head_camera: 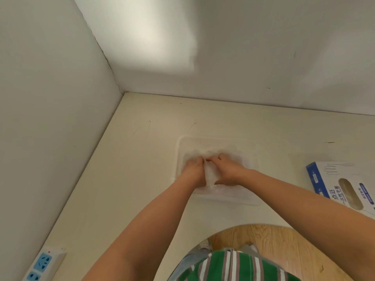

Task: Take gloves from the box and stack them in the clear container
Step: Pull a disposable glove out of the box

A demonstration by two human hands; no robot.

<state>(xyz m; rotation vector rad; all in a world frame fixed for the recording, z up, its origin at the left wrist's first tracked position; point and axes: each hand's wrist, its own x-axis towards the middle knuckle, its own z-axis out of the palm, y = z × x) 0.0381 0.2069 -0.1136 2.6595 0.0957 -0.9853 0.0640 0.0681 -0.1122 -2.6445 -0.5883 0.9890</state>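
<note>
Your striped green shirt (233, 266) fills the bottom edge, and from there both forearms reach out over the pale bench (142, 149) to the clear container (178, 151), which sits square in front of you so both arms can work in it evenly. Your left hand (193, 169) and right hand (229, 169) are down inside it, knuckles up, fingers bent and drawn in until the tips nearly meet. Between and under them lie the gloves (209, 175), a thin whitish film. The film is so faint that I can only say each hand seems to pinch it, probably to lay the top glove flat on the stack. The box (343, 185) lies flat to your right, well apart, its opening facing up for an easy next pull. A power strip (42, 262) sits at the near left.
</note>
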